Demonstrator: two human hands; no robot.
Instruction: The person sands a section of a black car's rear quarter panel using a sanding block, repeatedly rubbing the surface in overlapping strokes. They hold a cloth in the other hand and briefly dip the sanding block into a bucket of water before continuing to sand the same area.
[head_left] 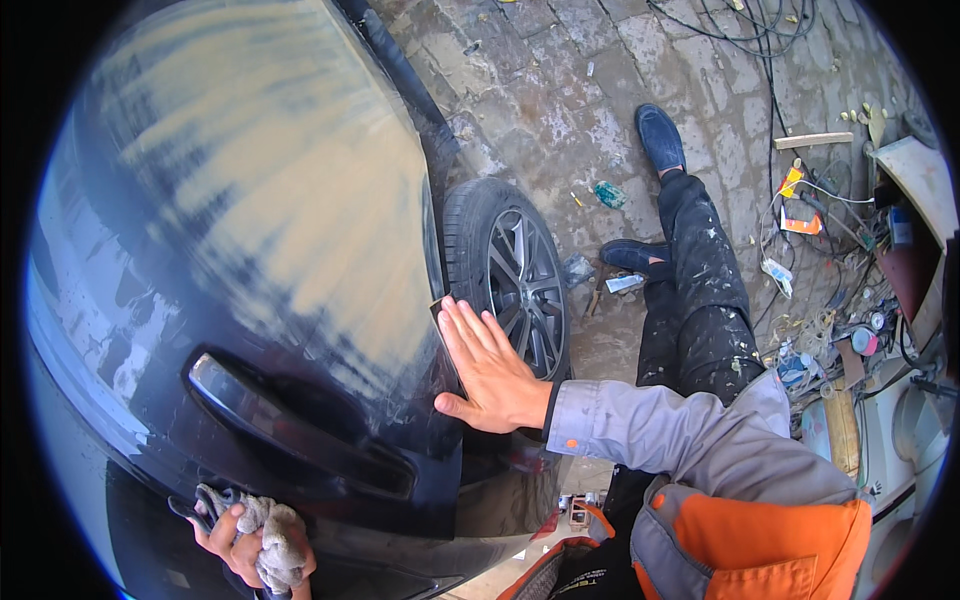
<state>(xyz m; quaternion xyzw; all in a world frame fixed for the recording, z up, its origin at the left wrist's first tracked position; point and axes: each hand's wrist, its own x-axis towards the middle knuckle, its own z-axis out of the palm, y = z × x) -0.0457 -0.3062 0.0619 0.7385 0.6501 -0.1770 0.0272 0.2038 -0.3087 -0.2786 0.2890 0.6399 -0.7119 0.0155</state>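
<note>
My right hand (492,375) lies flat with fingers stretched out on the edge of a dark car body panel (300,330), beside the wheel (525,285). A thin dark piece with a brown edge (437,308) shows under its fingertips; I cannot tell exactly what it is. Beige, streaky filler (300,190) covers much of the panel. Down at the lower left, my left hand (232,548) is closed around a grey cloth (280,540), against the car's side below a long dark recess with a door handle (250,400).
Paving bricks (560,100) form the ground. A green crumpled item (609,194) and a small tube (624,283) lie near my shoes (660,140). Black cables (768,60) run along the right, beside a wooden strip (813,140) and a cluttered heap of tools and containers (850,350).
</note>
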